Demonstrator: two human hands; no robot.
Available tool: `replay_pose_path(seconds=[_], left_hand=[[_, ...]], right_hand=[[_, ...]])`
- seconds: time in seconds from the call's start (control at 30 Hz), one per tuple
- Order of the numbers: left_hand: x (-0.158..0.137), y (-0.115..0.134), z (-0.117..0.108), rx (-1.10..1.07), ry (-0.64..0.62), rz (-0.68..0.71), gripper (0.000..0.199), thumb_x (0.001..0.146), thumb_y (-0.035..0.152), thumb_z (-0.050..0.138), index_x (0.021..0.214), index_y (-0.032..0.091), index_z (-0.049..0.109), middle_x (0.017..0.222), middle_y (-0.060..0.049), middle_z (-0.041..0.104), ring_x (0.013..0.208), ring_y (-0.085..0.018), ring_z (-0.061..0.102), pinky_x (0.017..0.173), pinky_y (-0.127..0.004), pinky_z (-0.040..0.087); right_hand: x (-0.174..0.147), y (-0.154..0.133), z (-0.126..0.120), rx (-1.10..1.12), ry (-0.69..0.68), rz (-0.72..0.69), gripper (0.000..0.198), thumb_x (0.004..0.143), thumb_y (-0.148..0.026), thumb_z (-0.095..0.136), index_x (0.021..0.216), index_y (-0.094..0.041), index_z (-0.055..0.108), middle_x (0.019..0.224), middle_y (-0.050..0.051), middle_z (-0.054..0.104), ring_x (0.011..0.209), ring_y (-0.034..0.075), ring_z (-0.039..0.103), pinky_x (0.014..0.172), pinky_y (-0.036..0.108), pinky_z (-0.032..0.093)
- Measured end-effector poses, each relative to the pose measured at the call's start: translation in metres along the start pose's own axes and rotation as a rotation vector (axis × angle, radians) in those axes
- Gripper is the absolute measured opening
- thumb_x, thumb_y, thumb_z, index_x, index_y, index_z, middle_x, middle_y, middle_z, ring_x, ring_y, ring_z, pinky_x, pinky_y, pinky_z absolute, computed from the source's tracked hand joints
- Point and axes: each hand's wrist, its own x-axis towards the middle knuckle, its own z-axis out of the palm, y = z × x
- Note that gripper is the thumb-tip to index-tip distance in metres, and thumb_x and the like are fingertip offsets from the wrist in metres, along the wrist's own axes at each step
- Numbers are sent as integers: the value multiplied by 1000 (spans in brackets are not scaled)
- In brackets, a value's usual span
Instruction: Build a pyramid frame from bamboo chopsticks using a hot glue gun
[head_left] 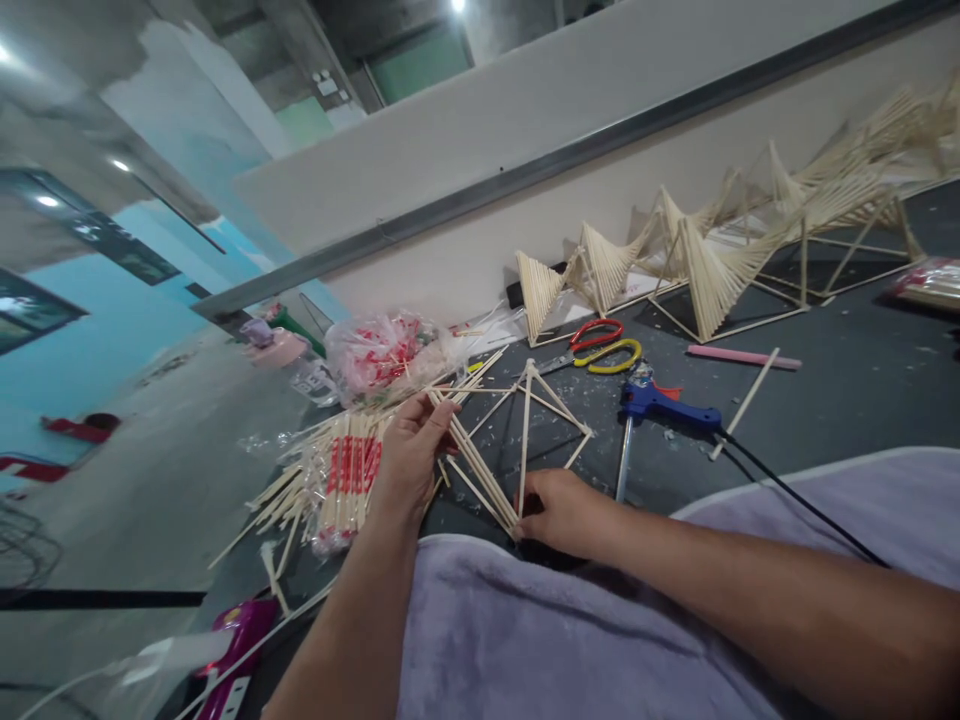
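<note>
A small frame of thin wooden sticks (526, 430) stands on the dark table in front of me, its peak tipped with a whitish blob. My left hand (415, 445) pinches the upper left end of several sticks (480, 470) that lie side by side along one side of the frame. Down at the near corner, my right hand (559, 510) has its fingers closed around the sticks' lower ends. The fingertips there are partly hidden. Just right of the frame lies a blue hot glue gun (667, 407), its cord running toward the lower right.
Red-and-yellow-handled scissors (606, 347) lie behind the frame. Loose sticks and a packet (352, 465) spread at left, near a plastic bag (382, 350). Twisted stick models (705, 280) line the wall. A pink stick (742, 358) and a purple power strip (240, 650) are also there.
</note>
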Motion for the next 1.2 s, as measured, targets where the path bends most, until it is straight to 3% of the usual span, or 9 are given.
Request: replay_pose_path(seconds=[0.3,0.57,0.77,0.97,1.2], left_hand=[[0,0,0,-8,22,-20,30,68,36,66,89,16,59,75,2,58,45,-5,49,38,-17,42],[0,0,0,8,-3,2,26,71,35,63,89,16,59,75,2,57,45,-5,48,39,-18,43],[1,-1,0,14,13,5,27,70,35,63,90,17,59,78,1,58,45,-5,48,39,-18,42],[1,-2,0,24,14,18,27,71,34,63,91,17,60,76,1,57,45,-5,48,39,-18,41],[1,-3,1,17,17,19,26,70,34,63,89,17,59,75,1,57,44,-5,47,39,-17,41]], right_hand=[[0,-2,4,-33,33,61,17,64,-27,62,79,-21,63,78,-1,65,72,13,58,61,20,39],[-1,-4,5,-99,77,31,14,65,-24,59,78,-20,62,79,1,64,73,14,58,62,21,38],[4,3,3,-41,0,-13,18,63,-25,65,80,-19,64,78,0,64,70,13,57,59,20,39],[7,6,1,23,-93,30,20,64,-17,63,84,-19,64,72,-3,64,58,9,55,51,18,37],[7,5,2,1,-64,15,19,64,-14,61,82,-18,65,74,-1,65,65,11,58,55,18,41]])
